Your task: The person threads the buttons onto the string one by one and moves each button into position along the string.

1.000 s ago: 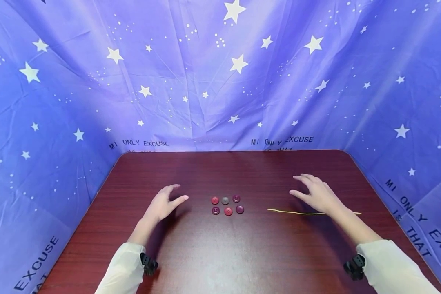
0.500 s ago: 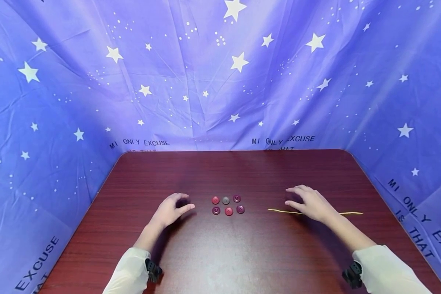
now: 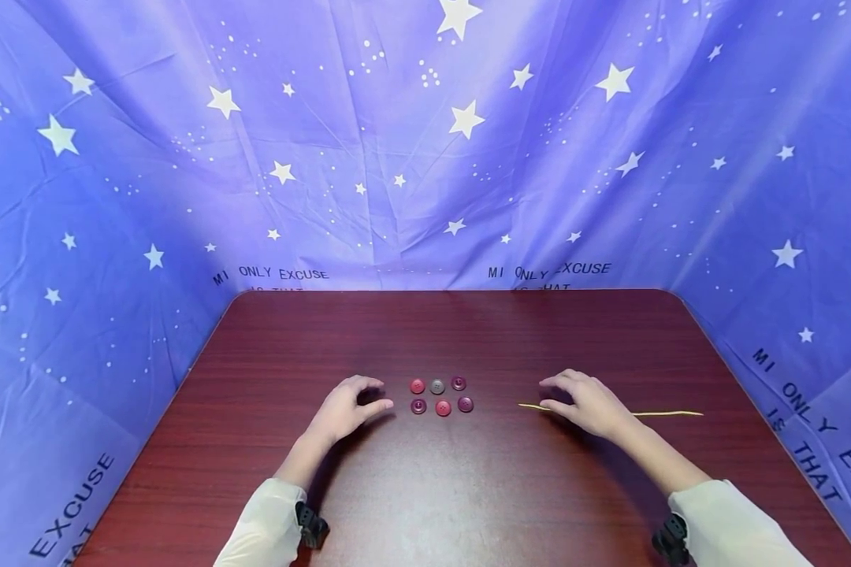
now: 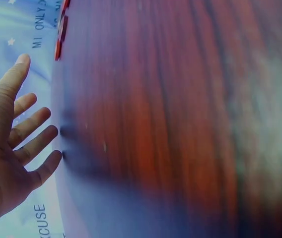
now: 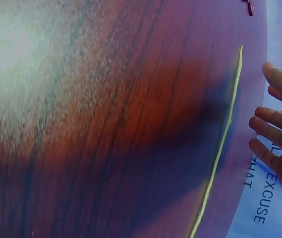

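Several round buttons lie in two short rows mid-table: a red button [image 3: 417,386], a grey button [image 3: 437,387] and a purple button [image 3: 458,383] behind, with a dark purple button [image 3: 418,406], another red button [image 3: 443,408] and another purple button [image 3: 465,404] in front. My left hand [image 3: 347,409] hovers just left of them, thumb and fingers apart, holding nothing. A thin yellow string [image 3: 667,413] stretches across the right side, and my right hand [image 3: 587,403] is over it, hiding its middle. The right wrist view shows the string [image 5: 223,141] apart from the loosely spread fingers.
The dark red wooden table [image 3: 425,331] has rounded back corners. A blue-purple curtain with stars [image 3: 369,157] hangs behind it and along both sides. Black wrist cameras [image 3: 312,526] sit at the cuffs of the light sleeves.
Both hands have come inward and lower, the left towards the buttons and the right leftwards over the string. Buttons and string lie as before, apart from a slight shift of the view.
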The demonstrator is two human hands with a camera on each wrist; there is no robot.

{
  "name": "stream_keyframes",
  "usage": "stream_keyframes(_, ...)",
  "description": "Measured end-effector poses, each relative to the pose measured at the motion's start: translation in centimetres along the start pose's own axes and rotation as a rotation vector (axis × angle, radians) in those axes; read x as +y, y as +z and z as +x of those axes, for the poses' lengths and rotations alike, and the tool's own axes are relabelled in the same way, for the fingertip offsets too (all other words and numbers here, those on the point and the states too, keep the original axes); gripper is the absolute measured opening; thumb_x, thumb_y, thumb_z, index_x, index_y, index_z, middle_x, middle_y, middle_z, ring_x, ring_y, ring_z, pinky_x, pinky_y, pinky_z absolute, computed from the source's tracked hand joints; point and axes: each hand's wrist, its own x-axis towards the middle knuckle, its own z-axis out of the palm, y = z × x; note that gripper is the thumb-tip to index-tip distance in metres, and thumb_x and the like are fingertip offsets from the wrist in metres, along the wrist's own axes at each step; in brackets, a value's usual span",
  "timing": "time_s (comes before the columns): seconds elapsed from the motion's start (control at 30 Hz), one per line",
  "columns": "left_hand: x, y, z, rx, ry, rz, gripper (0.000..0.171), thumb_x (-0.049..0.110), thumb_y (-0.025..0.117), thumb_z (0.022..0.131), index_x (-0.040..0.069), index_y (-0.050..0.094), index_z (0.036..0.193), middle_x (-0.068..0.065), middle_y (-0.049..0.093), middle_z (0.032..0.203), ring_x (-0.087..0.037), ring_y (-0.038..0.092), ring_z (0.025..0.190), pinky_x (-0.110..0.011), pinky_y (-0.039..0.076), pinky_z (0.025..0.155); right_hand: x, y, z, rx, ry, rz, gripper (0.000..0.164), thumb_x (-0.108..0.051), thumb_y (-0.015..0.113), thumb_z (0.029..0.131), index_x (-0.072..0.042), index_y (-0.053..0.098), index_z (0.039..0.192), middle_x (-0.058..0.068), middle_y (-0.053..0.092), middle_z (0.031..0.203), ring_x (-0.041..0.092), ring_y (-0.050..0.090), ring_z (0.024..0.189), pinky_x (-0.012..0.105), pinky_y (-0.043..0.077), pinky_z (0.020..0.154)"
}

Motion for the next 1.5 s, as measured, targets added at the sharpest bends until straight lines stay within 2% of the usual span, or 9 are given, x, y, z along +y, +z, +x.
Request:
stream_keyframes(0.2, 0.6, 0.6, 0.1, -0.008, 0.024, -0.026, 0.04, 0.04, 0.073, 0.078, 0.011, 0.068, 0.106, -0.001, 0.068, 0.103, -0.019, 0.061, 0.103, -0.038, 0.047, 0.092, -0.3, 0.6, 0.0, 0.004, -0.019, 0.001, 0.029, -0.029, 0.071, 0.082, -0.013, 0.07, 0.105, 0.001, 0.066, 0.1, 0.024, 0.063, 0.096, 0.049, 0.047, 0.083)
stream_keyframes(0.37, 1.0, 1.1, 0.2, -0.021, 0.041, -0.009, 0.04, 0.04, 0.073, 0.078, 0.012, 0.068, 0.106, -0.001, 0.068, 0.102, -0.018, 0.061, 0.103, -0.037, 0.047, 0.092, -0.4, 1.1, 0.1, 0.014, -0.037, 0.01, 0.025, -0.028, 0.072, 0.08, -0.013, 0.071, 0.101, -0.002, 0.066, 0.096, 0.016, 0.062, 0.087, 0.037, 0.05, 0.076)
stream_keyframes(0.63, 1.8, 1.6, 0.5, -0.048, 0.057, -0.006, 0.039, 0.042, 0.073, 0.078, 0.015, 0.068, 0.106, 0.001, 0.067, 0.099, -0.016, 0.06, 0.1, -0.037, 0.048, 0.09, -0.7, 1.6, 0.3, 0.016, -0.049, 0.035, 0.015, -0.024, 0.073, 0.079, -0.015, 0.072, 0.091, -0.006, 0.062, 0.086, 0.006, 0.056, 0.074, 0.025, 0.045, 0.064)
stream_keyframes(0.97, 2.8, 2.1, 0.8, -0.09, 0.056, 0.001, 0.035, 0.041, 0.074, 0.077, 0.017, 0.068, 0.102, 0.003, 0.066, 0.096, -0.015, 0.058, 0.096, -0.037, 0.047, 0.087, -0.9, 2.5, 0.3, -0.01, -0.01, 0.064, 0.014, -0.023, 0.072, 0.081, -0.016, 0.072, 0.093, -0.008, 0.061, 0.087, 0.005, 0.052, 0.073, 0.022, 0.041, 0.062)
stream_keyframes(1.27, 3.1, 2.8, 1.0, -0.092, 0.116, 0.071, 0.033, 0.041, 0.074, 0.077, 0.017, 0.068, 0.099, 0.004, 0.065, 0.092, -0.015, 0.057, 0.092, -0.035, 0.047, 0.083, -1.2, 3.2, 0.4, 0.034, -0.002, 0.077, 0.009, -0.02, 0.073, 0.08, -0.016, 0.072, 0.088, -0.009, 0.058, 0.082, 0.003, 0.046, 0.07, 0.021, 0.039, 0.06)
stream_keyframes(1.5, 3.2, 3.0, 1.2, -0.079, 0.13, 0.109, 0.035, 0.041, 0.075, 0.074, 0.016, 0.069, 0.098, 0.003, 0.065, 0.09, -0.016, 0.057, 0.089, -0.037, 0.047, 0.08, -1.1, 3.5, 0.5, 0.093, -0.014, 0.074, 0.006, -0.017, 0.075, 0.078, -0.017, 0.072, 0.083, -0.01, 0.057, 0.079, 0.0, 0.045, 0.067, 0.021, 0.039, 0.058)
